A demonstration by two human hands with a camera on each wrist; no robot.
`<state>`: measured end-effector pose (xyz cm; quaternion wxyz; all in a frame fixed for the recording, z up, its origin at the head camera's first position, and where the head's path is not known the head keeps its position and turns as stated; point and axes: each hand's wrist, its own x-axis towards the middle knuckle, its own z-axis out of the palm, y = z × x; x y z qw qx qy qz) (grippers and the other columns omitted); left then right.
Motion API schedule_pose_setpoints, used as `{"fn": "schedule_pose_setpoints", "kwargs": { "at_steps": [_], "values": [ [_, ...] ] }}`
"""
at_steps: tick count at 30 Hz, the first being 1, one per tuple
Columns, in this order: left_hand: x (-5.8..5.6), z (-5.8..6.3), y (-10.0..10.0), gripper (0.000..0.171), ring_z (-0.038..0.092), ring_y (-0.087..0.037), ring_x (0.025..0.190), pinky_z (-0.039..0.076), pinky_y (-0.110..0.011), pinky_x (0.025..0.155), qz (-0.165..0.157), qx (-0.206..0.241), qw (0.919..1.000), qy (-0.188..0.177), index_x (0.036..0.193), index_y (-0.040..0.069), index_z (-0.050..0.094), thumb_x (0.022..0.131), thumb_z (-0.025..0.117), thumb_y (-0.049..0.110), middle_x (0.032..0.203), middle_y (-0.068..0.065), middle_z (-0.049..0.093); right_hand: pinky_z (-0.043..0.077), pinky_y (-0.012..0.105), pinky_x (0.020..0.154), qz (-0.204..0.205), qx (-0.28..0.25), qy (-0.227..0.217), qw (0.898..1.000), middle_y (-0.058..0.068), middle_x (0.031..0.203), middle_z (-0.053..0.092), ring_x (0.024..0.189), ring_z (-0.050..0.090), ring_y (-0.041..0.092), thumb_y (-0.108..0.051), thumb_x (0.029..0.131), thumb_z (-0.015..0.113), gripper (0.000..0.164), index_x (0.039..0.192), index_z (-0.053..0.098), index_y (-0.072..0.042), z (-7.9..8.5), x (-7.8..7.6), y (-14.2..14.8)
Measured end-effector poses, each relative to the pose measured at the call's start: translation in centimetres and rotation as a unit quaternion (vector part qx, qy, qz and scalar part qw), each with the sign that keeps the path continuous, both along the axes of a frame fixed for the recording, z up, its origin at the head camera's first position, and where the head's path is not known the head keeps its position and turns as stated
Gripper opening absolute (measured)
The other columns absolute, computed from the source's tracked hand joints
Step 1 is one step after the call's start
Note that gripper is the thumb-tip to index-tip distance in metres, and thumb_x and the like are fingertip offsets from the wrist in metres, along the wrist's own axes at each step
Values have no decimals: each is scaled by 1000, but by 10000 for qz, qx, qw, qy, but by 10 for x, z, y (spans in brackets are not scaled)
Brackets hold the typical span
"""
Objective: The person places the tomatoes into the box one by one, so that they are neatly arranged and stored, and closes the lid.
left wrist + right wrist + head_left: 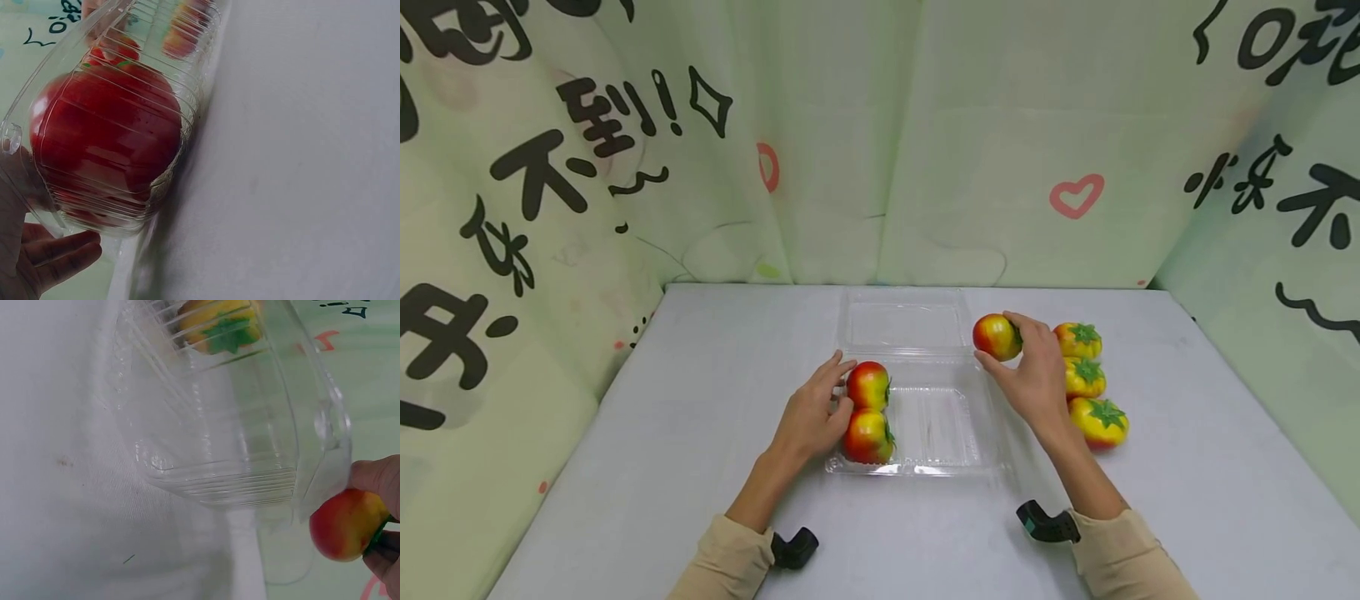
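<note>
A clear hinged plastic box (pixel 940 472) lies with its lid (pixel 902 321) folded back. Inside, along its left side, sit two red-and-yellow toy persimmons, a rear one (pixel 867 385) and a front one (pixel 868 437). My left hand (pixel 812 412) rests by the box's left wall, fingers loosely extended beside them; whether it touches fruit or wall is unclear. My right hand (pixel 1033 367) pinches another toy persimmon (pixel 995 336) between thumb and fingers near the box's back right corner. In the right wrist view this persimmon (pixel 344 525) shows just outside the clear wall.
Right of the box, three more toy persimmons stand in a row: back (pixel 1081 339), middle (pixel 1086 377) and front (pixel 1099 421), green leaves up. All lies on a white table (pixel 700 400). Printed pale green curtains (pixel 985 167) enclose the back and sides.
</note>
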<state>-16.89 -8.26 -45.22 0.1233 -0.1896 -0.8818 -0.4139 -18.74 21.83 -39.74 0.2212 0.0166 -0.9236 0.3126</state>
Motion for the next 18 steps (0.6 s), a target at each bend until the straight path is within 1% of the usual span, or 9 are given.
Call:
{"fn": "schedule_pose_setpoints", "kwargs": {
  "at_steps": [8,15,18],
  "values": [
    [-1,0,0,51,73,-32,104,61,-44,87,-41,35,10000,8,139,2,60,89,61,7,152,-24,50,44,62,108,5,-74,-36,10000,24,138,56,127,51,41,-17,85,82,63,139,54,0,1,3,-7],
    [0,0,0,51,73,-32,102,62,-43,86,-58,27,10000,47,139,1,60,89,61,8,152,-24,49,45,60,106,157,-119,84,9998,23,135,59,124,52,41,-17,83,84,63,137,56,-1,-1,6,-14],
    [0,0,-1,51,73,-32,102,62,-43,86,-49,16,10000,46,139,1,60,89,61,8,152,-24,49,46,60,106,241,-147,69,9996,23,135,58,124,52,41,-17,83,84,64,138,56,-1,-1,8,-17]
  ]
}}
